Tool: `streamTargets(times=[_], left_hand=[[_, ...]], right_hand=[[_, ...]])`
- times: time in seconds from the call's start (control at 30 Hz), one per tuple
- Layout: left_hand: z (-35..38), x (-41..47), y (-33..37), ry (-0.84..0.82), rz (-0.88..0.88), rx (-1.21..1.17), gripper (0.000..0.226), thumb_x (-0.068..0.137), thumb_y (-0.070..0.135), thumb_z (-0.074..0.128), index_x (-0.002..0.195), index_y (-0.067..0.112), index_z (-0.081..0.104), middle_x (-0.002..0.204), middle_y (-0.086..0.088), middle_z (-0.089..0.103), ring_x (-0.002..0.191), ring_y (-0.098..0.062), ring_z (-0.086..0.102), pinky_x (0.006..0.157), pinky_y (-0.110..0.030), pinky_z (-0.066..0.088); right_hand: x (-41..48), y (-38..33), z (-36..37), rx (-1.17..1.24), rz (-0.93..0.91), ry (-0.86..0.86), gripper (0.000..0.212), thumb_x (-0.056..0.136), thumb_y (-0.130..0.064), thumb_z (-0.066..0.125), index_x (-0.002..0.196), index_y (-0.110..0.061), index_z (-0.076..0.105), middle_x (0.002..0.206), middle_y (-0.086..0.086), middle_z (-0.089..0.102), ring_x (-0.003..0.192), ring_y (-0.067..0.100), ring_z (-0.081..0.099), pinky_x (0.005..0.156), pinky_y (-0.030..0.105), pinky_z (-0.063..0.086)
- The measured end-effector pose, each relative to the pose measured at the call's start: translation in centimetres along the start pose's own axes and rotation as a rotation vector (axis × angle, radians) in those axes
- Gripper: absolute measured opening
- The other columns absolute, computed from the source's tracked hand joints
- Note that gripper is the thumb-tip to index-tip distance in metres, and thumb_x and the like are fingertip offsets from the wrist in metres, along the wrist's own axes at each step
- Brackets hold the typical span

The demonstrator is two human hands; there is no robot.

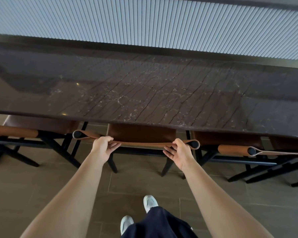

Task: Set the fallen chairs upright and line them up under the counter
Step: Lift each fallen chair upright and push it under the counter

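Both hands are on the middle chair (141, 134), one at each end of its tan leather backrest (144, 144). The left hand (102, 146) has its fingers curled over the top edge with the thumb on the near side. The right hand (179, 152) mirrors it just inside the black post cap. Neither is open; both grip the strap. A wide two-point hold like this makes sense for steering, since it keeps the chair square to the edge instead of letting it pivot on one leg.

The middle chair is upright on the tiled floor (50, 186). The front of its dark brown seat is under the marble worktop (144, 93), and its backrest is just outside the edge. The left chair (38, 124) and right chair (230, 140) are also upright, with their seats under the overhang. The right chair's backrest sits a bit nearer the camera, though that may be lens distortion. At far right there is more tan strap and black legs, possibly another chair; I can't tell.

No chair in view is lying down, so the righting step looks done here. This reads as the final alignment: a small push or pull to match its neighbours in depth and spacing. The gaps on either side look roughly even. One risk is that the leather sling flexes, so force goes in softly and the legs may drag on the tile.

A ribbed wall panel (144, 23) stands behind the worktop. The person's white shoes (150, 202) are set back from the chair, arms extended.
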State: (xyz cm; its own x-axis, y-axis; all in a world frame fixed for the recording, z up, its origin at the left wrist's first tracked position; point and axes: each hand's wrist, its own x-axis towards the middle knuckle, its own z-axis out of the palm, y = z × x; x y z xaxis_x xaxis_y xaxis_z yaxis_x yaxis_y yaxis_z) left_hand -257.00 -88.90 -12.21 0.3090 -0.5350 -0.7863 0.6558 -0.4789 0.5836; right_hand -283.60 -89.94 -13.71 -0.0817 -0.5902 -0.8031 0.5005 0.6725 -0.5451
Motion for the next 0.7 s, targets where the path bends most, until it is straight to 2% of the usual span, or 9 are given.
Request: streamTargets(times=[0.1,0.17,0.23,0.3,0.37,0.5,0.6,0.7], left_hand=[[-0.3,-0.1,-0.3,0.012,0.006,-0.045,0.038,0.092,-0.011,0.044,0.129,0.0,0.046,0.111,-0.02,0.053,0.104,-0.031,0.06,0.069,-0.042,0.056],[-0.6,-0.3,-0.9,0.016,0.018,-0.074,0.04,0.092,-0.012,0.044,0.128,0.003,0.044,0.106,-0.018,0.053,0.103,-0.031,0.061,0.07,-0.042,0.056],[-1.1,-0.2,-1.6,0.031,0.027,-0.108,0.045,0.091,-0.013,0.045,0.131,0.006,0.042,0.104,-0.015,0.054,0.106,-0.032,0.062,0.073,-0.042,0.057],[-1.5,-0.1,-1.7,0.028,0.035,-0.117,0.047,0.09,-0.013,0.047,0.133,0.005,0.041,0.104,-0.015,0.055,0.102,-0.031,0.062,0.069,-0.04,0.057],[-1.4,0.2,-1.5,0.011,0.038,-0.111,0.048,0.089,-0.014,0.048,0.133,0.003,0.041,0.11,-0.018,0.055,0.102,-0.031,0.063,0.066,-0.038,0.057],[-0.6,1.4,-0.2,0.002,0.03,-0.08,0.052,0.09,-0.012,0.05,0.139,0.001,0.037,0.127,-0.022,0.048,0.101,-0.03,0.061,0.072,-0.037,0.057],[-0.6,1.8,0.0,-0.008,0.024,-0.057,0.05,0.09,-0.012,0.05,0.136,0.0,0.037,0.119,-0.021,0.049,0.1,-0.029,0.061,0.072,-0.037,0.057],[-0.7,2.1,0.4,-0.005,0.025,-0.059,0.045,0.091,-0.012,0.05,0.132,0.003,0.039,0.111,-0.019,0.05,0.105,-0.03,0.06,0.066,-0.036,0.056]], right_hand=[[0.2,0.6,0.0,0.046,-0.055,0.009,0.007,0.095,0.0,0.047,0.093,-0.006,0.05,0.094,0.017,0.058,0.093,0.032,0.065,0.087,0.047,0.056],[0.0,1.0,0.1,0.054,-0.09,0.009,0.01,0.095,0.002,0.046,0.091,-0.007,0.048,0.085,0.015,0.056,0.085,0.031,0.065,0.085,0.046,0.057],[-0.3,1.2,-0.1,0.07,-0.106,0.008,0.011,0.094,0.003,0.045,0.09,-0.007,0.049,0.085,0.015,0.058,0.084,0.03,0.065,0.08,0.045,0.058],[-0.3,1.1,0.0,0.073,-0.11,0.003,0.011,0.095,0.004,0.045,0.09,-0.006,0.049,0.09,0.017,0.06,0.09,0.032,0.066,0.078,0.044,0.058],[-0.2,1.0,0.0,0.089,-0.103,-0.005,0.011,0.095,0.004,0.045,0.09,-0.006,0.049,0.094,0.019,0.061,0.095,0.035,0.065,0.082,0.047,0.058],[-0.1,1.0,0.6,0.148,-0.125,0.004,0.013,0.094,0.004,0.045,0.086,-0.005,0.051,0.088,0.018,0.065,0.089,0.034,0.067,0.081,0.046,0.058],[0.2,1.3,0.9,0.139,-0.127,0.014,0.014,0.095,0.002,0.046,0.085,-0.005,0.051,0.085,0.017,0.065,0.088,0.034,0.068,0.087,0.049,0.056],[0.3,1.4,0.9,0.129,-0.123,0.013,0.013,0.096,0.0,0.048,0.085,-0.005,0.052,0.088,0.018,0.065,0.089,0.033,0.067,0.085,0.048,0.057]])
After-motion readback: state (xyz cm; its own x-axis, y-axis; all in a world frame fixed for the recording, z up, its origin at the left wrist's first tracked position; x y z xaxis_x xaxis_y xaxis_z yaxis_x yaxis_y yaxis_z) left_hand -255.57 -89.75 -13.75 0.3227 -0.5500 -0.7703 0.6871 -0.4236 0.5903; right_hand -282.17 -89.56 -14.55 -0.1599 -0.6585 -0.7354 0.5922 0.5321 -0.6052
